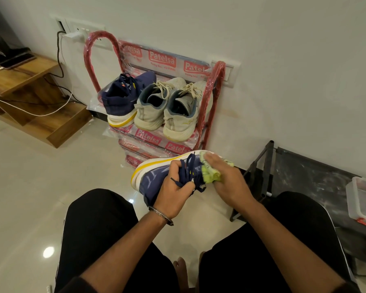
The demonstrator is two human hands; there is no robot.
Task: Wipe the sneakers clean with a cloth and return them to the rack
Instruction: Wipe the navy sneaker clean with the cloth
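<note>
A navy sneaker (154, 176) with a white and yellow sole lies on its side above my knees. My left hand (175, 187) grips it by the laces and tongue. My right hand (224, 176) presses a bunched yellow-green cloth (210, 174) against the shoe's upper near the toe end. On the top shelf of the red rack (211, 98) stand the matching navy sneaker (123, 98) and a pair of off-white sneakers (167, 108), heels towards me.
A wooden unit (30, 96) with cables and a phone stands at the left. A low black table (317, 176) with a clear plastic box (363, 201) is at the right. Pale tiled floor (40, 176) lies in front of the rack.
</note>
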